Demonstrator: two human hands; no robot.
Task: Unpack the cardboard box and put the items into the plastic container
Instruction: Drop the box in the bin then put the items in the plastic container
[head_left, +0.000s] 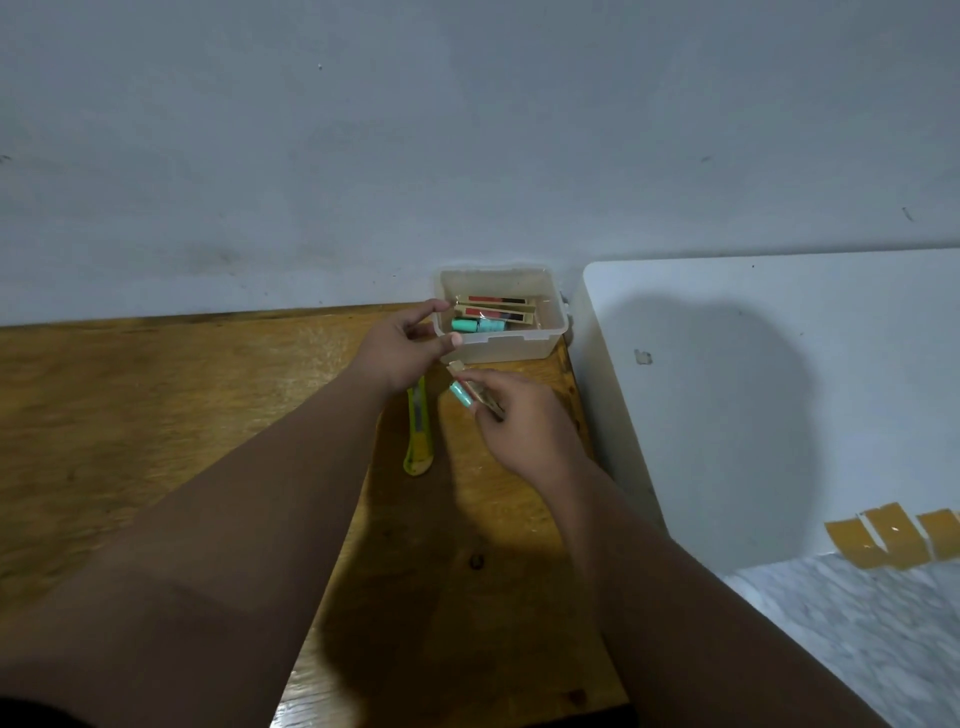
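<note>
A small clear plastic container (524, 345) stands at the back of the wooden table (156, 415), against the wall. Inside lie two flat red-and-black packets (498, 312) and teal cylinders (475, 326). My left hand (400, 348) is at the container's left front corner, index finger on the rim and thumb on the front wall. Just in front of the container, my right hand (524, 415) grips a small brown cardboard box (483, 397) with a teal cylinder (460, 393) sticking out of its end.
A yellow-green utility knife (418, 431) lies on the table between my hands. A white flat-topped unit (753, 389) stands right of the table, with brown tape strips (893, 538) on its edge. Pale speckled floor (857, 623) shows below it.
</note>
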